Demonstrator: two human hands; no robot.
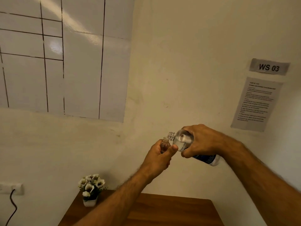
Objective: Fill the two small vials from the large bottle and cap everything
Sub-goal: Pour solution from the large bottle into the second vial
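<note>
Spanning the bottom edge, a brown wooden table (171,211) carries, at its far left corner, a small white pot of artificial white flowers (91,189). Above the table, both forearms reach forward and the hands meet in mid-air. Left hand (158,158): fingers and thumb curled round a small clear vial (164,144), held roughly upright with its mouth uncapped. Right hand (202,141): gripping a large clear bottle (182,141), tipped neck-down toward the left so that its threaded, uncapped mouth lies just above and beside the vial's mouth; whether they touch cannot be told. Clear liquid shows inside the bottle; its dark blue label carries white print too small to read. Behind, on the cream wall: at lower left a white wall socket (11,188) with a black cable (13,207); at upper left a glossy white sheet (81,62) ruled with dark lines; at right a grey tag reading "WS 03" (269,67), and under it a printed instruction sheet (256,104), text illegible.
</note>
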